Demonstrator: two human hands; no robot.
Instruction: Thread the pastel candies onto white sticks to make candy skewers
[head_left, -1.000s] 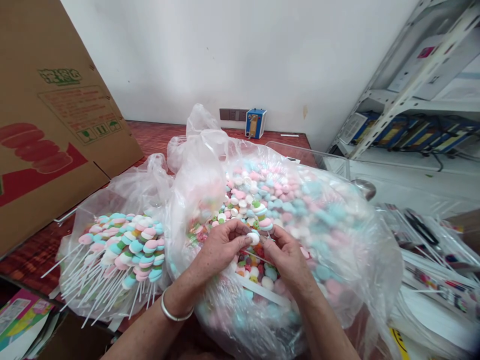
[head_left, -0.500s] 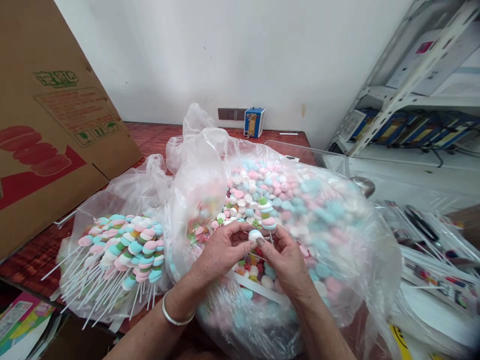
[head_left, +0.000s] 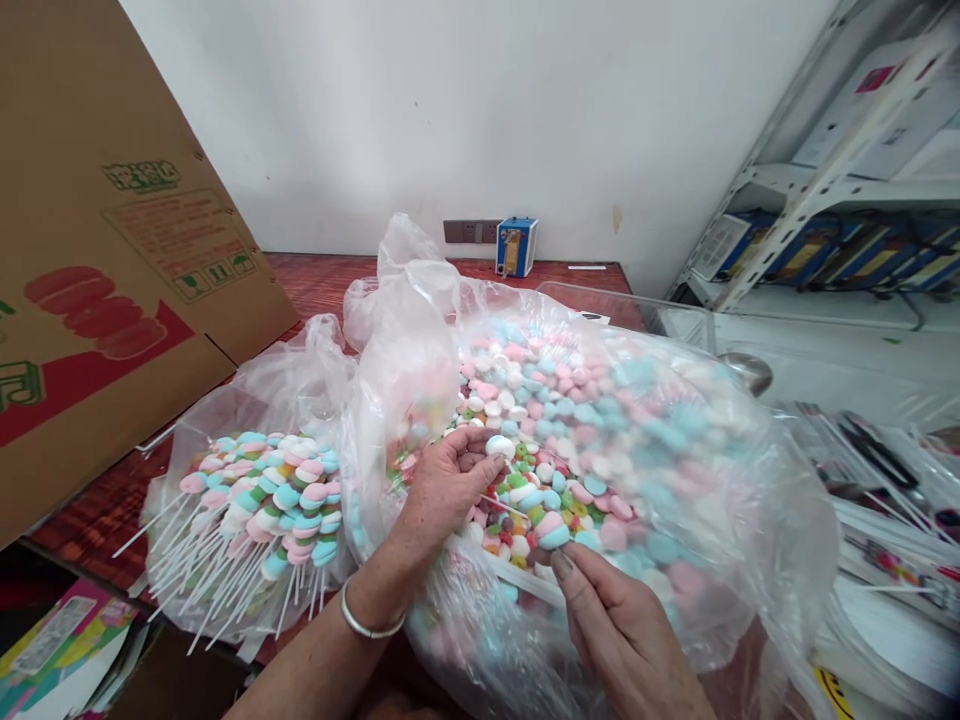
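Note:
My left hand [head_left: 454,480] pinches a white marshmallow [head_left: 500,448] between thumb and fingers, above the candy in the big clear bag. A thin white stick [head_left: 501,506] shows just below that hand; whether the hand grips it I cannot tell. My right hand [head_left: 619,610] is closed at the lower end of a candy skewer [head_left: 551,530], which tilts up to the left with a pink-and-blue marshmallow at its base. The skewer's far end blends into the loose candy. Marshmallows and gummies [head_left: 577,410] fill the big plastic bag [head_left: 435,640] around both hands.
Left of the big bag, finished-looking marshmallow skewers [head_left: 270,500] lie piled on a plastic bag, sticks toward me. A cardboard box [head_left: 150,230] stands at left. A small blue device [head_left: 516,247] sits by the wall; a white shelf [head_left: 817,185] rises at right.
My hands have moved apart. The right hand has come down and right, and its skewer has gone from upright to tilted. My left hand still holds the marshmallow, slightly higher.

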